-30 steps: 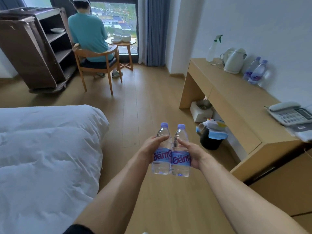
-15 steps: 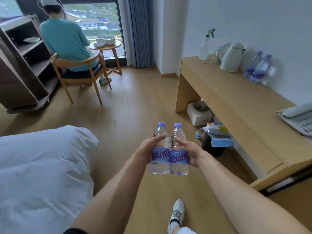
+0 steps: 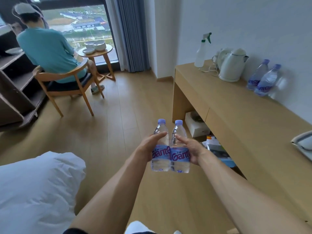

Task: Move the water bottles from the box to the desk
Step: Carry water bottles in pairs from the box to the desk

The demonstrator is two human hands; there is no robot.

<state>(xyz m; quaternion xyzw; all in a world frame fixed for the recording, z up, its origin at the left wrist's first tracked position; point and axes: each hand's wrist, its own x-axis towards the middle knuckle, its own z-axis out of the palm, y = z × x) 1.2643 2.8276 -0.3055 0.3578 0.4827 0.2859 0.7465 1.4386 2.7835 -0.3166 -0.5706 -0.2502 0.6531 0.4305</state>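
Left hand (image 3: 148,147) and right hand (image 3: 191,150) gripping two upright water bottles (image 3: 170,149) above floor, beside desk (image 3: 236,115)

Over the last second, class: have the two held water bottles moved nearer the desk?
Yes. The two held bottles have come forward alongside the desk, nearer the kettle; each hand, left hand and right hand, grips one.

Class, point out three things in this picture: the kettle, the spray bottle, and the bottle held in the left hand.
kettle (image 3: 233,67), head view, on its white body.
spray bottle (image 3: 200,55), head view, on its clear body.
left-hand bottle (image 3: 161,153), head view, on its purple label.
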